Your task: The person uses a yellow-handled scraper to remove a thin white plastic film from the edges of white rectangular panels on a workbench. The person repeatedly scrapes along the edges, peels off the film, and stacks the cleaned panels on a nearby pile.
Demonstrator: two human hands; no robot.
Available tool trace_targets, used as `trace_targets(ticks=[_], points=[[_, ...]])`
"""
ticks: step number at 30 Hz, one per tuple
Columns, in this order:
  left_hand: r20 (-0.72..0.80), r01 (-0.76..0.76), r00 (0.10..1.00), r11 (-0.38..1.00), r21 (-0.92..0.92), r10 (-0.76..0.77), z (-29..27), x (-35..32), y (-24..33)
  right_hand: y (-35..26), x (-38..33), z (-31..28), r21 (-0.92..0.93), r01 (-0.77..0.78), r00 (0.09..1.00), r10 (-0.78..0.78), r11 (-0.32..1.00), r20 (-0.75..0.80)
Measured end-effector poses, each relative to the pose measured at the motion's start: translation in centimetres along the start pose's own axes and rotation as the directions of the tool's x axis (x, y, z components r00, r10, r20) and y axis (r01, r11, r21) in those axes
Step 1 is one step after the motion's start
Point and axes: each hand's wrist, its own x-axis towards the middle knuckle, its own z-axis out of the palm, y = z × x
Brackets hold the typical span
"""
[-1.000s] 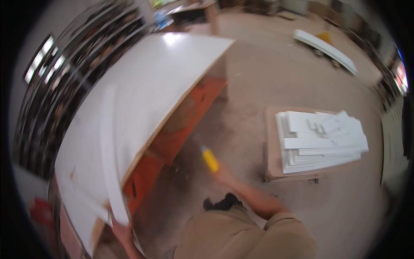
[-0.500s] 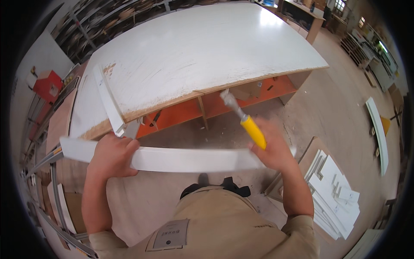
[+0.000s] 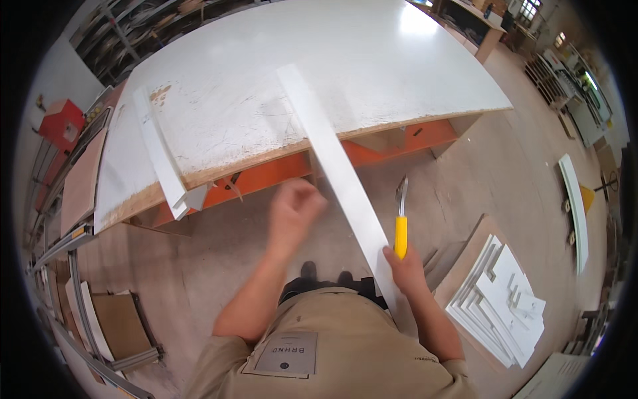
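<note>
My right hand [image 3: 407, 269] is closed round a tool with a yellow handle [image 3: 401, 237] and a narrow metal head pointing away from me. The same hand grips the near part of a long white strip of board [image 3: 342, 176], which slants from my body up over the worktable's [image 3: 399, 73] near edge. Its far end is above the white tabletop; whether it touches is unclear. To the left of the strip, my left hand [image 3: 294, 207] is raised and apart from it, its fingers blurred by motion. Another white strip [image 3: 158, 149] lies on the table's left side, its end overhanging the edge.
Stacked white cut panels [image 3: 502, 299] lean low at my right. Orange shelving [image 3: 259, 181] shows under the tabletop. A metal rail [image 3: 63, 249] and a red box [image 3: 63, 125] are at the left. A pale curved board [image 3: 573, 213] stands far right.
The white strip has swung from lying across my body to pointing away over the table. My left hand has let go of it and moved right. The yellow-handled tool now points more upright.
</note>
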Motion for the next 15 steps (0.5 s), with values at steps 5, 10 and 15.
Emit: trace_targets(ticks=[5,10,15], points=[[0.663,0.719,0.533,0.694,-0.027,-0.526,8.4,-5.6,-7.4,1.0,5.8,1.7,0.153,-0.047,0.999,0.050,0.987,-0.016],[0.673,0.781,0.503,0.619,-0.085,-0.542,10.0,-3.4,-8.7,-1.4,7.5,2.0,-0.244,0.177,0.981,-0.191,0.953,-0.035],[0.653,0.798,0.491,0.599,-0.072,-0.576,8.9,-3.2,-7.7,-7.4,2.4,-0.7,-0.758,0.192,0.975,-0.209,0.624,0.076]])
